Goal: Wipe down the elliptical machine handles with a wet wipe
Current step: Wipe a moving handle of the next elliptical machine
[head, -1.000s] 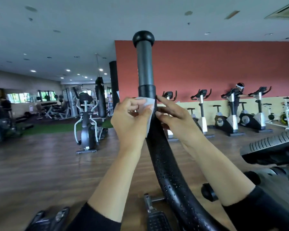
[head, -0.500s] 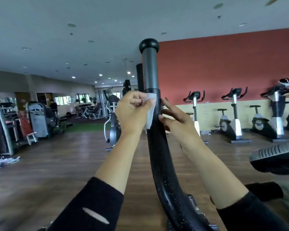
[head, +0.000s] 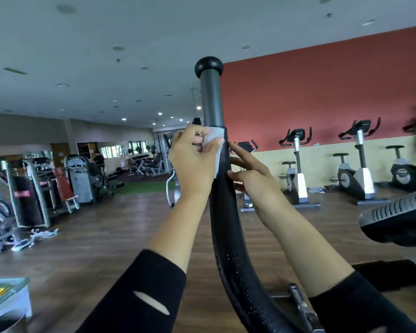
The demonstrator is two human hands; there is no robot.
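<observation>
Standing close to the tall, curved black elliptical handle (head: 226,224), right in the middle of the view and rising from the bottom edge up past both hands. Pinching a small white wet wipe (head: 215,138) in the left hand (head: 192,162), fingers curled tight on it, and pressing it flat on the left side of the handle, right at the join between the black grip and the smooth grey tube (head: 211,104) above — held tight like that, most likely, to keep it from slipping while rubbing. Touching the right side of the handle with the right hand (head: 252,179), fingers mostly straight and spread, gripping nothing — probably to steady a bar likely to swing away under the push. Placed on the other side from the wipe, so out of its way. Looks wet on the black grip lower down, with lots of tiny bright drops below the hands. Looks dull and dry on the grey tube, all the way up to the round black knob (head: 209,67) on top. Looks thin and soft as for the wipe, with one edge hanging down along the handle. Seems only partly done, with the top part left to clean.
</observation>
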